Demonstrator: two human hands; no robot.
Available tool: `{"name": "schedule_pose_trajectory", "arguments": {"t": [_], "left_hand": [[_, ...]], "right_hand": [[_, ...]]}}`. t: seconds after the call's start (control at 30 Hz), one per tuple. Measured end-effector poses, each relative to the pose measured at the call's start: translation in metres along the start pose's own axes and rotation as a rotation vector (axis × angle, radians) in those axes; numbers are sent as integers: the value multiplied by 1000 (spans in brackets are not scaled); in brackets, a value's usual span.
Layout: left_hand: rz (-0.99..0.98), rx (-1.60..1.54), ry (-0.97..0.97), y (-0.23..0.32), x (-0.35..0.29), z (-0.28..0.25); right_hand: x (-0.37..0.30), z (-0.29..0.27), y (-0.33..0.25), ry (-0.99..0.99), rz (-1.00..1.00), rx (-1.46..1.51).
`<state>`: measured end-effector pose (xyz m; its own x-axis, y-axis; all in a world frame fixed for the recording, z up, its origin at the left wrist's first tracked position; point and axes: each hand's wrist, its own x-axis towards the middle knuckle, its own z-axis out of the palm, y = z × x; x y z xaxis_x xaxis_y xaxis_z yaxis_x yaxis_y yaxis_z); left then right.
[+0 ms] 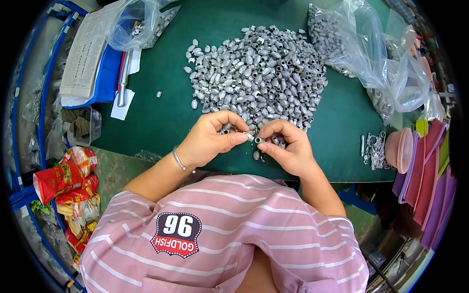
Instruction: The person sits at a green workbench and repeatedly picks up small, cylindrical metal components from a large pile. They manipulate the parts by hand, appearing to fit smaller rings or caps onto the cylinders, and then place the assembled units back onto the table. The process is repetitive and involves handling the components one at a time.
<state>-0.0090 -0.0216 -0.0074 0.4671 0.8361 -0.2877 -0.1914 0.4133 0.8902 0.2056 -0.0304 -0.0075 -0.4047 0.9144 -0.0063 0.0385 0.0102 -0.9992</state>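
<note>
A large heap of small grey metal bead-like pieces [259, 73], ridged and hollow, is spread over the green tabletop [151, 119]. At the heap's near edge my left hand [207, 139], with a silver bangle on its wrist, pinches one small metal piece [250, 137] between thumb and finger. Close beside it, my right hand [294, 150] pinches another metal piece [259, 140], its round hole showing. The two pieces are nearly touching. A few loose pieces [256, 155] lie just below my fingertips.
Clear plastic bags of similar pieces [330, 36] stand at the far right. A blue tray [105, 78] with papers and a clear tub [88, 128] sit at the left. Pink and purple plastic bins [430, 166] crowd the right edge. Red packets [58, 180] are beside blue shelving.
</note>
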Motion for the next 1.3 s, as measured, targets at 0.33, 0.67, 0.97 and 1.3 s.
{"name": "schedule_pose_trajectory", "arguments": {"t": [0.33, 0.67, 0.97, 1.3], "left_hand": [[-280, -632, -144, -8, 4, 3], [-258, -805, -185, -9, 4, 2], [-250, -863, -205, -7, 2, 6], [-207, -825, -194, -11, 1, 2]], "right_hand": [[4, 4, 4, 38, 284, 1033], [4, -4, 13, -32, 361, 1279], [2, -3, 15, 45, 195, 396], [7, 16, 16, -3, -282, -1003]]}}
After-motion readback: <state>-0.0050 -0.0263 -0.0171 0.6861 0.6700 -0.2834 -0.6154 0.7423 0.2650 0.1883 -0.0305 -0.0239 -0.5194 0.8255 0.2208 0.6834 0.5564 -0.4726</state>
